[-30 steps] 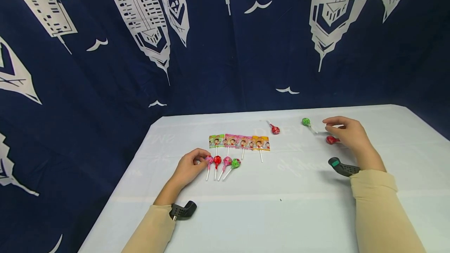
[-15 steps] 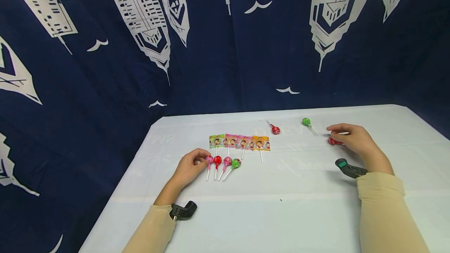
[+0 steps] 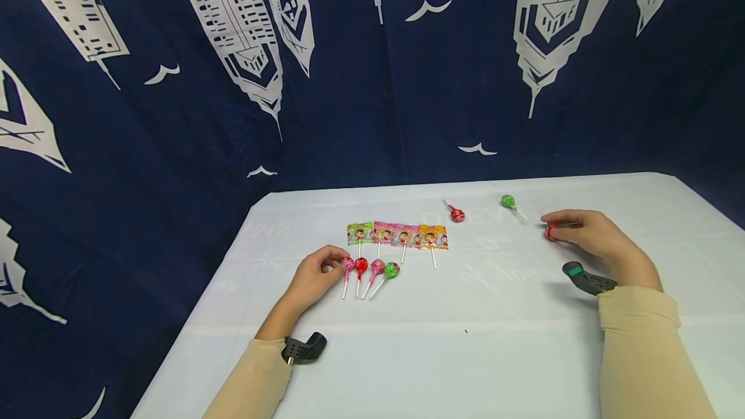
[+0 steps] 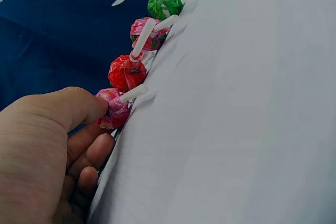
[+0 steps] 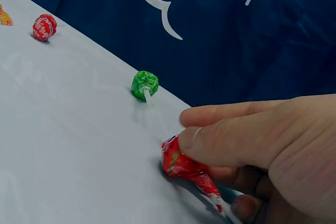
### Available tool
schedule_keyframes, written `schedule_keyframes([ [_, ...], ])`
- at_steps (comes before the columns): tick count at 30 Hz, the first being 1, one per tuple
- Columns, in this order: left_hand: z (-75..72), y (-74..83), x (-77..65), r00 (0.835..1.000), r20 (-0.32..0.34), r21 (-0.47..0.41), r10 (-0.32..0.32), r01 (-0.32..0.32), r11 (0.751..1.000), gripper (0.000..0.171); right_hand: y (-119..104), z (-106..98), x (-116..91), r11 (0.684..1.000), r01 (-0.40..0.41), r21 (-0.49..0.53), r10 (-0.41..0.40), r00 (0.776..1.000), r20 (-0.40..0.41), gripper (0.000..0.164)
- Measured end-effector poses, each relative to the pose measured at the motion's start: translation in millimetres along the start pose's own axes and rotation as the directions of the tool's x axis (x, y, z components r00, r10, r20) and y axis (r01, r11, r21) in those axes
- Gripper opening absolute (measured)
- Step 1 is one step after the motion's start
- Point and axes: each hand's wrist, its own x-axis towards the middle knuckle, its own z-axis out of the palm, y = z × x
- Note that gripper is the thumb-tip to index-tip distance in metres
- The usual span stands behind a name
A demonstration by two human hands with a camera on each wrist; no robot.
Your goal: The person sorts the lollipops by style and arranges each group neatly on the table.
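By the right hand [image 3: 605,244], a red lollipop [image 5: 179,166] is pinched at its head, toward nine o'clock; a light squeeze is probably best, so that it is not rolled; by the left hand [image 3: 312,275], the end pink lollipop [image 4: 118,113] is pinched at two o'clock; beyond, also at two, four printed wrappers [image 3: 433,236] are lined up, their contents hidden

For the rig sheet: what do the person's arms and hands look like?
Left hand and right hand ungloved. Left sleeve and right sleeve beige. Black left wrist unit, black right wrist unit, both curved and perforated; the right has a green patch.
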Motion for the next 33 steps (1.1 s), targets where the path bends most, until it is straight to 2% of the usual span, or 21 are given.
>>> schedule_keyframes([
  [10, 0.1, 1.9, -0.7, 1.0, -0.002, 0.005, 0.001, -0.001, 1.0, 0.018, -0.9, -3.5, -2.3, 0.998, 0.019, -0.055, -0.016, 0.998, 0.057, 0.054],
  [14, 0.2, 1.4, -0.2, 1.0, 0.0, 0.004, 0.001, -0.001, 1.0, 0.018, -0.9, -4.0, -2.9, 0.999, 0.014, -0.046, -0.01, 0.997, 0.075, 0.052],
  [33, -0.6, 2.6, -1.2, 1.0, -0.002, -0.005, 0.005, -0.005, 1.0, 0.018, -3.5, -2.7, -2.0, 0.995, 0.057, -0.088, -0.052, 0.997, 0.058, 0.047],
])
